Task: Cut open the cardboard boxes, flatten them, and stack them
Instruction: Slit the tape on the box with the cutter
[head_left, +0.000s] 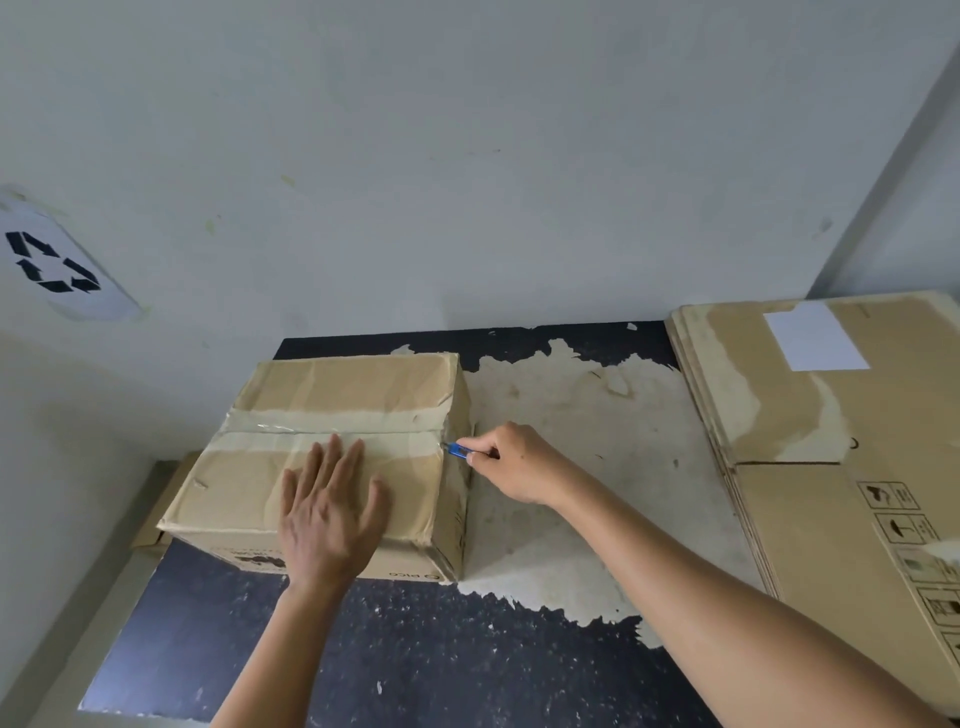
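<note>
Box (332, 415) under flat left hand (330, 512), right hand (511, 467) pinching cutter (457, 450) at tape

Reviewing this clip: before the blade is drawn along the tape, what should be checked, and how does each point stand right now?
1. Box steadied: ok. The left hand presses flat on top of the brown taped cardboard box.
2. Knife held: ok. The right hand pinches the small blue utility knife.
3. Start point: ok. The knife tip is at the right end of the pale packing tape strip.
4. Blade extended: cannot tell, too small to see.
5. Fingers off the cutting line: not ok. The left fingertips lie on the tape strip.
6. Stacking spot: ok. The pile of flattened brown cardboard sheets lies to the right.
</note>
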